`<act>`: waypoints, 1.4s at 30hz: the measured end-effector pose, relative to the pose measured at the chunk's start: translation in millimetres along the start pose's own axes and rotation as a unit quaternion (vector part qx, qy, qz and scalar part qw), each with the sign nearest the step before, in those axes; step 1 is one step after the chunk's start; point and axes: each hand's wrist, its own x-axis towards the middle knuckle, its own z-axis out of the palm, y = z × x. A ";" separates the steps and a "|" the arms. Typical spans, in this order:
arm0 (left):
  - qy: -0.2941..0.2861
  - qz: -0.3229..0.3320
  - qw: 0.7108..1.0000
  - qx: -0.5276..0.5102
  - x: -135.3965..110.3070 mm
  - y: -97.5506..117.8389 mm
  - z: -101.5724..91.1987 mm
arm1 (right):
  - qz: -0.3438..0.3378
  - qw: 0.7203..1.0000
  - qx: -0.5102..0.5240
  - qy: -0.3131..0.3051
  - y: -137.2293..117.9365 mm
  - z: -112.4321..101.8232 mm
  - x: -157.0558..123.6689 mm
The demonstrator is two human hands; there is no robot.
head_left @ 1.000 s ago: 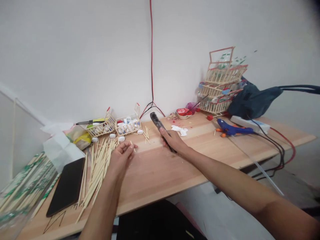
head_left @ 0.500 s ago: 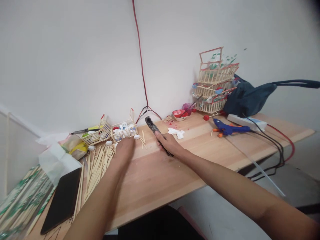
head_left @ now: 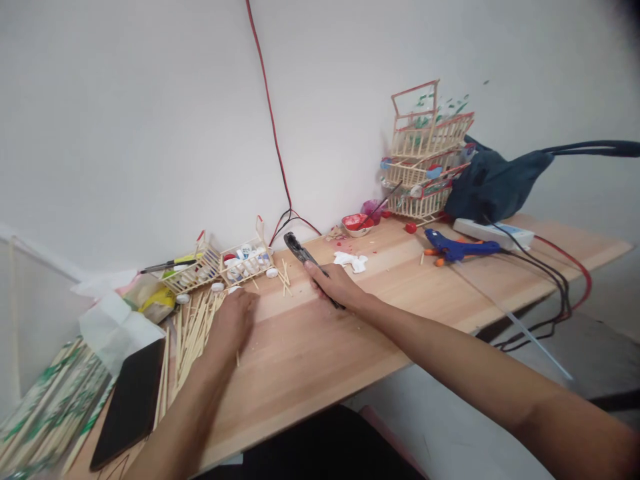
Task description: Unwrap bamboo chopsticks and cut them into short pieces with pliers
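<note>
My right hand (head_left: 336, 285) is closed around the handles of dark pliers (head_left: 298, 250), whose jaws point up and away toward the wall. My left hand (head_left: 229, 324) lies knuckles-up at the edge of a loose heap of thin wooden sticks (head_left: 193, 330) on the wooden table (head_left: 350, 340). Its fingers are curled down onto the sticks, and one short stick shows just beneath the hand; whether it is gripped I cannot make out. Two small stick-built baskets (head_left: 220, 263) with white and blue bottle caps stand just beyond the heap.
A black phone (head_left: 131, 400) lies front left beside green-and-white wrapped sticks (head_left: 45, 407). A stack of stick baskets (head_left: 425, 160), a dark bag (head_left: 495, 183), a blue glue gun (head_left: 457, 247), a white power strip (head_left: 493, 232) and cables sit at the back right. A red paint dish (head_left: 356, 224) stands near the wall.
My left hand reached forward toward the baskets, then drew back onto the stick heap and turned palm-down with curled fingers. The right hand kept hold of the pliers. The view shifted a little.
</note>
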 end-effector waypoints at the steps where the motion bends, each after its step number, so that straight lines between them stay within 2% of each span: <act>1: 0.021 -0.036 0.999 -0.007 1.0 0.0 -1.6 | -0.001 1.000 -0.001 0.000 0.2 0.4 0.3; 4: 0.048 -0.141 0.989 0.015 11.1 6.0 -1.8 | 0.002 1.000 -0.004 0.002 0.2 1.0 1.0; 6: 0.047 -0.179 0.982 0.040 20.6 13.0 2.6 | 0.008 1.000 0.000 0.000 0.1 1.0 1.1; 13: 0.017 -0.201 0.974 0.104 48.8 31.5 24.9 | 0.003 1.000 -0.006 -0.013 -3.0 -0.4 0.1; 18: -0.016 -0.208 0.971 0.118 54.9 37.0 21.8 | 0.004 1.000 -0.028 -0.012 -6.8 -2.2 -0.4; 22: -0.069 -0.191 0.972 0.118 36.8 38.3 10.4 | 0.008 1.000 -0.025 -0.011 -6.9 -2.9 -0.5; 29: -0.130 -0.140 0.975 0.113 -23.9 44.6 -8.9 | -0.002 1.000 -0.012 -0.009 -2.0 -1.1 0.7; 32: -0.081 -0.144 0.985 0.052 -32.3 36.2 -12.9 | 0.005 1.000 -0.001 -0.004 -0.7 -0.9 1.1; 34: -0.022 -0.148 0.986 -0.070 -31.0 25.2 -11.7 | 0.013 1.000 0.010 -0.002 -0.4 -0.8 1.2; 36: -0.003 -0.152 0.962 -0.225 -28.2 14.4 -7.1 | 0.022 1.000 0.020 -0.003 -0.3 -0.7 1.2; 38: -0.018 -0.157 0.933 -0.324 -26.7 8.1 -0.4 | 0.027 0.999 0.025 -0.005 -0.5 -0.6 1.2; 40: -0.025 -0.160 0.932 -0.325 -27.2 8.6 6.5 | 0.026 0.999 0.020 -0.009 -0.9 -0.6 1.3; 42: -0.011 -0.157 0.955 -0.252 -28.6 15.1 11.8 | 0.020 1.000 0.013 -0.012 -1.4 -0.8 1.3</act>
